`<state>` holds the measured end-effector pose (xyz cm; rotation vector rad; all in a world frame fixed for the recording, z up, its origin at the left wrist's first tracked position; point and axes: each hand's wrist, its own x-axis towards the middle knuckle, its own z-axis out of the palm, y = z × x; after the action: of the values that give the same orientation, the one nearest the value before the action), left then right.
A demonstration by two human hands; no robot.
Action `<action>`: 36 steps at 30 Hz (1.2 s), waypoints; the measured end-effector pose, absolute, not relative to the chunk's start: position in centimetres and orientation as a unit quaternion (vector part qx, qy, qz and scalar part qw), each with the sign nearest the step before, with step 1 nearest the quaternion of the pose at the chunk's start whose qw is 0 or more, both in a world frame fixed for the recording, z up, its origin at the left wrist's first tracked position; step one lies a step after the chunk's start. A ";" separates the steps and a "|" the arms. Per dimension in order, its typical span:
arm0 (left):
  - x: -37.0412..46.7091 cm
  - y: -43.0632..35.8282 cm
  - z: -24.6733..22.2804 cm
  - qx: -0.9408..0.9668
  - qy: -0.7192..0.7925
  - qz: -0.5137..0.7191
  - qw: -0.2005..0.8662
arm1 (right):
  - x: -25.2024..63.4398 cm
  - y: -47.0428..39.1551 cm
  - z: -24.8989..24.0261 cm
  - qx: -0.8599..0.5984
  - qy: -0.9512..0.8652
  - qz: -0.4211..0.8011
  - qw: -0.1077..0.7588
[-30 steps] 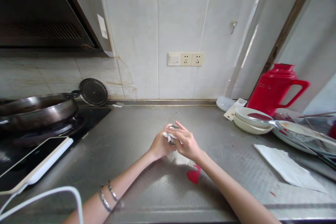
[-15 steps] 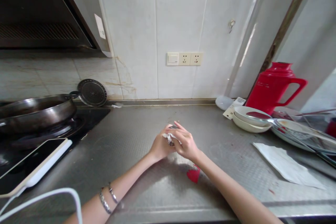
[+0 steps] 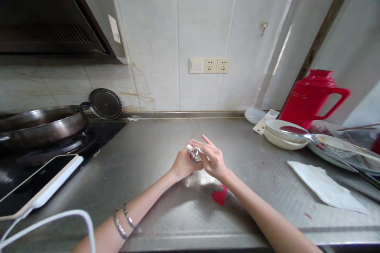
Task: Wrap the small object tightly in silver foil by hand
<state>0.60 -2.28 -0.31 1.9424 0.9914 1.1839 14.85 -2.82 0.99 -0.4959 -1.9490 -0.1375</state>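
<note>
Above the middle of the metal counter (image 3: 142, 154) my two hands meet. My left hand (image 3: 181, 165) is wrapped round a small shiny, roundish metallic object (image 3: 195, 156), mostly hidden by the fingers. Pinched in my right hand (image 3: 214, 161) is a crumpled white tissue (image 3: 191, 148), which touches that object; one finger points up and away. A red scrap with a jagged edge (image 3: 219, 195) lies on the counter just below my right hand.
At the left, a pan (image 3: 44, 126) sits on the stove beside a phone (image 3: 38, 185) with a white cable. On the right are stacked bowls (image 3: 285, 133), a red thermos (image 3: 311, 97), plates with utensils and a white paper sheet (image 3: 325, 185).
My right hand has shifted slightly right, and its raised finger stands farther out. More of the shiny object shows between my hands. The view has moved slightly.
</note>
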 end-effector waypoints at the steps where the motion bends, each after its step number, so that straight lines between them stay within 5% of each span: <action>1: 0.6 -2.3 -0.3 0.734 0.378 0.453 0.336 | 15.0 -2.7 1.1 -0.218 -0.808 -0.055 0.545; 10: 0.0 -1.8 0.6 0.740 0.371 0.468 0.308 | 15.2 -3.0 1.5 -0.165 -0.847 -0.143 0.485; 17: 0.1 -1.6 0.2 0.728 0.366 0.464 0.346 | 15.5 -2.4 1.4 -0.215 -0.809 -0.085 0.541; 36: -0.2 -1.5 0.8 0.749 0.381 0.447 0.306 | 15.3 -3.0 1.4 -0.181 -0.825 -0.139 0.517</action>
<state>-0.24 -1.55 0.81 1.9830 1.0097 1.1821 15.27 -2.96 1.43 -0.4346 -1.9806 -0.3331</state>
